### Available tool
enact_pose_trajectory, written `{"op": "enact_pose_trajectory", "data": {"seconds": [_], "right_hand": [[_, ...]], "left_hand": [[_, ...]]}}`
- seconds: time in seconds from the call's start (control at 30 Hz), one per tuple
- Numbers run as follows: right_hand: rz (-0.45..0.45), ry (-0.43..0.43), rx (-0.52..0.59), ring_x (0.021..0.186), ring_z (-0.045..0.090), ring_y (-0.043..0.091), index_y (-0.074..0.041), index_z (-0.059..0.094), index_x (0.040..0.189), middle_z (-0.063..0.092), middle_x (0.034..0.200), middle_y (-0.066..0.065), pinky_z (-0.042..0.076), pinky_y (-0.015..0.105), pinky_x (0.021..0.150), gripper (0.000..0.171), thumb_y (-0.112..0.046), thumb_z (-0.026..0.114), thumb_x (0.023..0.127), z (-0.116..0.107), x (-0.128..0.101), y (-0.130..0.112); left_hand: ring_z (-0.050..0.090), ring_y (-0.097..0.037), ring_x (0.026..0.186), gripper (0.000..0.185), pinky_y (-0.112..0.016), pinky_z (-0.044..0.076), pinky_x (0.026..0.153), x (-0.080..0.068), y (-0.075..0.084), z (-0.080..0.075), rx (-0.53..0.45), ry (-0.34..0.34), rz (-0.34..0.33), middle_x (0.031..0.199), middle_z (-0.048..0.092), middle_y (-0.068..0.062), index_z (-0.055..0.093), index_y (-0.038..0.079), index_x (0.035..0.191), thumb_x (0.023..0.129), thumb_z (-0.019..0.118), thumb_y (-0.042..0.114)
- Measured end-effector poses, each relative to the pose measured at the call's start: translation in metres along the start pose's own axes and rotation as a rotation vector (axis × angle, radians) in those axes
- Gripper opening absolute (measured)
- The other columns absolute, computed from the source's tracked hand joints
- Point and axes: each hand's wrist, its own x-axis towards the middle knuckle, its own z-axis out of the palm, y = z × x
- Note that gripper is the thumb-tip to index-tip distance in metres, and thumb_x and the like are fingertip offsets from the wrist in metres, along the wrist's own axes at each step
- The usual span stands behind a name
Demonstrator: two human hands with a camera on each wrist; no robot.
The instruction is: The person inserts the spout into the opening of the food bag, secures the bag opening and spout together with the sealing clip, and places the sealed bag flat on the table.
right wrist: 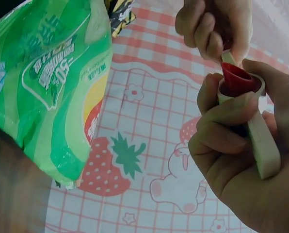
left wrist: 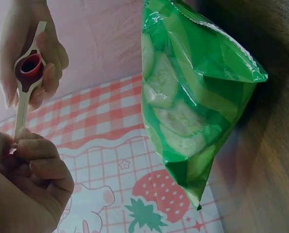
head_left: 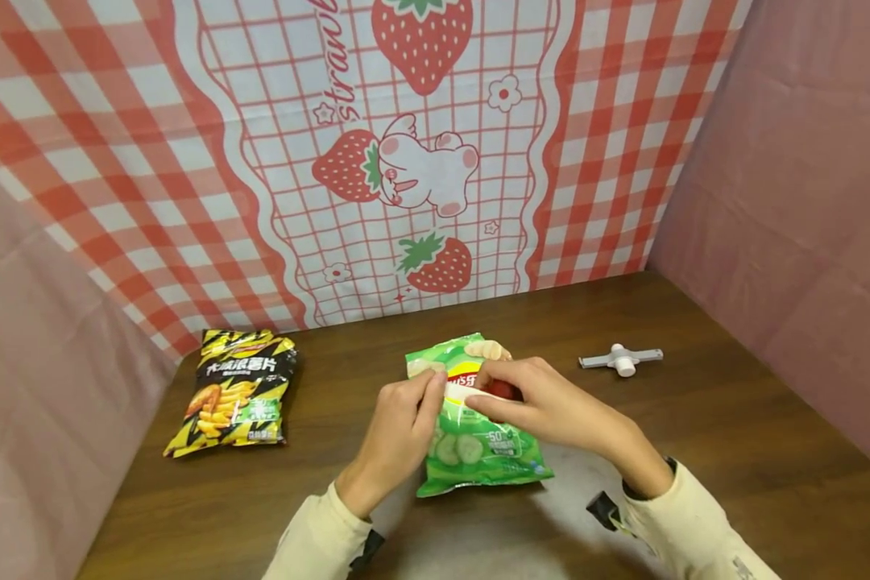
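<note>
I see left hand [head_left: 399,427] pinching clip [left wrist: 24,87] end, right hand [head_left: 544,407] gripping its red hub — over green chip bag [head_left: 471,443]. Risk: clip slips off bag's slick film — seal fails.

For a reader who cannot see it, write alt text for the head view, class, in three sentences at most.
Two hands, the left hand and the right hand, hold a white clip with a red cap across a green chip bag on a brown table. A black-and-yellow chip bag lies left, a second white clip right.
</note>
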Motion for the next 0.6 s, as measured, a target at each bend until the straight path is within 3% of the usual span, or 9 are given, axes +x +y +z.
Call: {"op": "enact_pose_trajectory", "data": {"seconds": [0.37,0.6], "right_hand": [[-0.047,0.017,0.037,0.057,0.051,0.004,-0.022,0.062,0.088,0.054,0.066,-0.013,0.046,0.024,0.054,0.013,-0.029,0.063,0.1,0.0045,0.0019,-0.0027],[-0.064,0.035,0.03,0.058,0.052,0.004,-0.022,0.063,0.09,0.054,0.068,-0.014,0.046,0.024,0.053,0.011,-0.027,0.064,0.099,0.0048,0.0027,-0.0043]], "left_hand": [[0.044,-0.005,0.055,0.037,-0.021,0.039,0.049,-0.0006,0.0045,-0.0019,-0.032,0.019,-0.026,0.064,0.05,0.005,0.053,0.013,0.071,0.107,0.044,0.015],[0.045,-0.006,0.054,0.04,-0.022,0.04,0.049,-0.0009,0.0074,-0.003,-0.141,0.02,-0.131,0.065,0.053,0.004,0.057,0.01,0.072,0.108,0.042,0.019]]}}
